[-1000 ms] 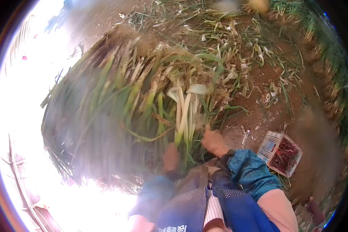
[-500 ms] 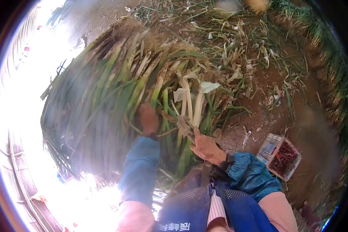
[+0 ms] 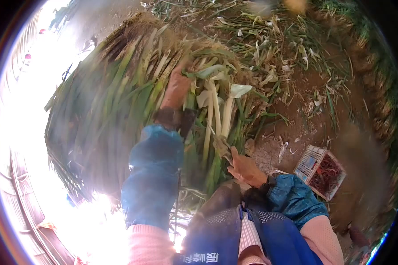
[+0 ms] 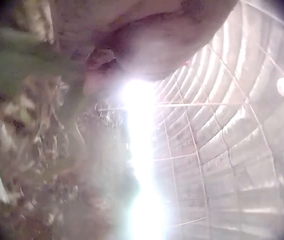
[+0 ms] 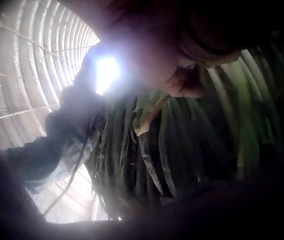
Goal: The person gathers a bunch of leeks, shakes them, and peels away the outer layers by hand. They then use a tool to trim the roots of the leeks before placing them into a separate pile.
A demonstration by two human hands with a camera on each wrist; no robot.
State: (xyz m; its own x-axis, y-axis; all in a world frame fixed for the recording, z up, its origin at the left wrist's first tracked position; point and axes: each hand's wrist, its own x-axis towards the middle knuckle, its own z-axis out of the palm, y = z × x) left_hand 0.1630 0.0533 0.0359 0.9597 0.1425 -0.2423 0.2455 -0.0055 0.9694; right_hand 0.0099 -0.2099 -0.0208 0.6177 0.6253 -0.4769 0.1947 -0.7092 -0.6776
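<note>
A large pile of leeks [image 3: 119, 88] lies with roots at the far end and leaves toward me. My left hand [image 3: 177, 88] reaches across it to the root ends, with its fingertips hidden among the stalks. In the left wrist view, blurred green leaves [image 4: 22, 60] lie beside that hand's fingers [image 4: 99, 70]. I cannot tell whether they grip a stalk. My right hand [image 3: 247, 170] pinches a withered grey-brown strip [image 3: 221, 145] near my body. Just beyond the strip, peeled white leek stalks [image 3: 227, 117] rest on the pile's right side.
A white plastic basket [image 3: 326, 172] with reddish strips inside stands on the soil to the right. Trimmed leaves and peelings [image 3: 269, 44] litter the ground at the back. More bundled leeks [image 3: 367, 53] line the far right. Strong glare covers the left side.
My left hand has moved forward over the pile from near my body to the root ends. My right hand has come to the withered strip and shifted slightly right with it.
</note>
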